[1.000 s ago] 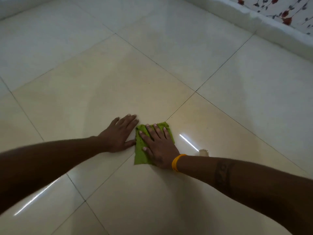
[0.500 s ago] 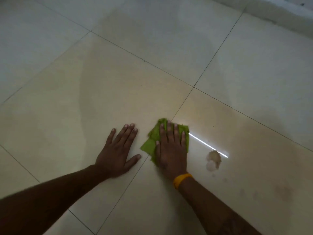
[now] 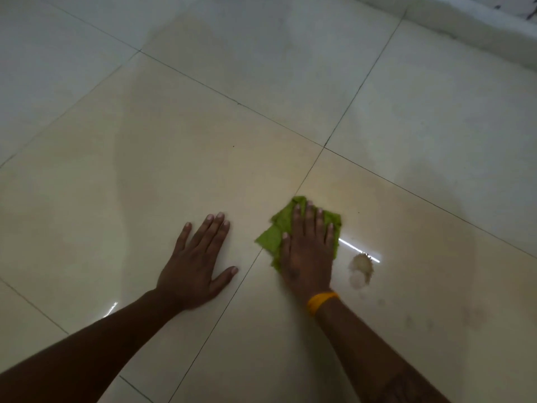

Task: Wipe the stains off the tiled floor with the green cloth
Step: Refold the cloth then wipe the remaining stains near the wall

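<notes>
Both hands lie flat: our left point(image 3: 195, 263) on the floor point(image 3: 145, 170), right point(image 3: 308, 251) pressing the cloth point(image 3: 271, 238). Wiping sideways could smear the stain point(image 3: 361, 267) instead of lifting it.

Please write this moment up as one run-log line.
right hand: flat, pressing crumpled green cloth | left hand: flat on glossy cream tiled floor | pale brownish stain: right of cloth, unwiped

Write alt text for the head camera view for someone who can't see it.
A right hand presses a green cloth flat on a glossy tiled floor, just left of a pale stain. The left hand rests flat beside it.
</notes>
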